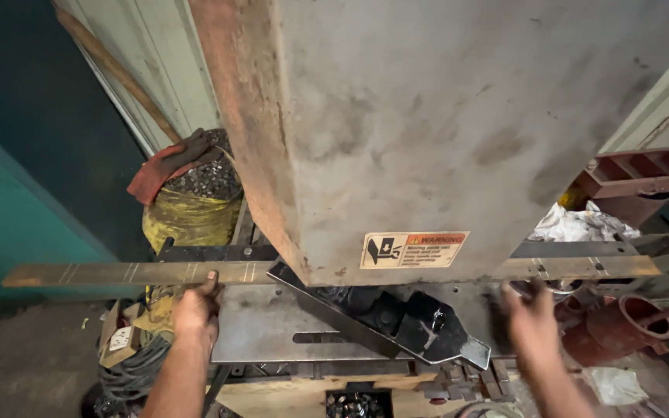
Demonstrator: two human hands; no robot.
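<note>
Steel flat bar pinched by left hand; blurred right hand seemingly open.

A teal wall closes off the left, dark above it; pale corrugated sheeting stands behind, a wooden pole leaning against it; the grey concrete floor is dusty; the light is dim and warm.

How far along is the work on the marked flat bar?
Done: the flat bar carries paired chalk lines, and its right end shows holes. In hand: left hand steadies it through the machine; right hand is blurred nearby. Left: the marks on the left part look untouched.
</note>
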